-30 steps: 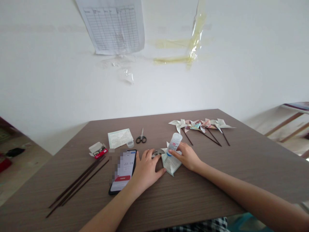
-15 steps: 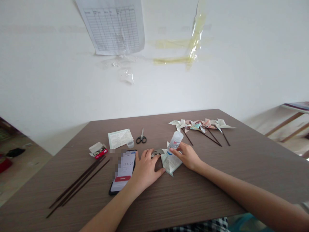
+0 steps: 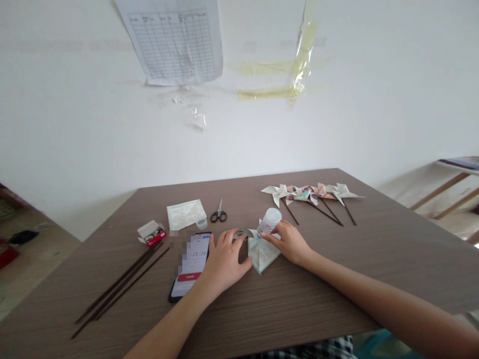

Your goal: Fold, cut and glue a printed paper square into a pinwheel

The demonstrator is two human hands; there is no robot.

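Observation:
My right hand (image 3: 290,243) grips a small white glue bottle (image 3: 268,222), tipped nozzle-down onto a folded square of patterned paper (image 3: 264,254) on the brown table (image 3: 337,279). My left hand (image 3: 225,261) lies flat with fingers spread, its thumb and fingertips pressing the paper's left edge. The hand partly covers a phone (image 3: 190,265) with a lit screen.
Several finished paper pinwheels (image 3: 310,195) on dark sticks lie at the back right. Scissors (image 3: 219,213), a stack of paper (image 3: 185,214), a small red-and-white box (image 3: 151,232) and several loose dark sticks (image 3: 119,284) sit to the left. A wall rises behind the table.
The glue bottle has tilted lower and shifted slightly left over the paper. The paper now lies flatter as a square. My left hand stays pressed in place.

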